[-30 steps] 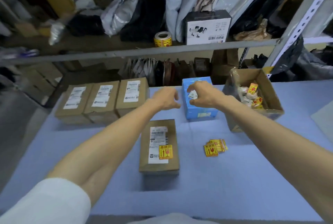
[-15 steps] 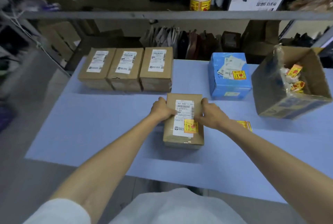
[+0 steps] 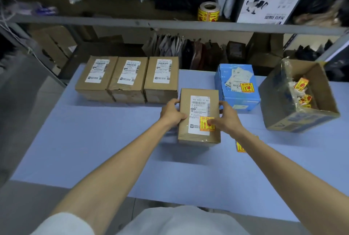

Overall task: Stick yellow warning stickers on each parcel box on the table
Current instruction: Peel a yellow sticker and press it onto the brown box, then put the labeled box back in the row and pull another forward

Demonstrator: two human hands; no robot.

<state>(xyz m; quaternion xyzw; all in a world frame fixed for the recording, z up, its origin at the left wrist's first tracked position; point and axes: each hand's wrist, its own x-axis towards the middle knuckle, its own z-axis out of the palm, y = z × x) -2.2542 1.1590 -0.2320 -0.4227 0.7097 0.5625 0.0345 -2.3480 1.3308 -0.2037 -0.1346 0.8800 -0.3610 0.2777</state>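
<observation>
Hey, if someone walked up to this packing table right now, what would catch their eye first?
The brown parcel mid-table, gripped by the left hand and right hand, with a bright yellow sticker on its label. Behind it to the left, three brown boxes stand in a row with no yellow showing; the blue parcel to the right carries one.

On the brown cardboard parcel [image 3: 198, 136], frame centre, the white shipping label [image 3: 200, 111] carries a barcode and a top line reading approximately "960 N460 11 P01"; the smaller print is illegible. The square yellow warning sticker [image 3: 203, 121] on that label shows red pictograms only. On the blue wrapped parcel [image 3: 239, 99], right of centre, a yellow sticker [image 3: 246, 87] bears red characters and a glass symbol. The white carton [image 3: 270, 6], upper right, shows inverted black characters, not legible.
</observation>
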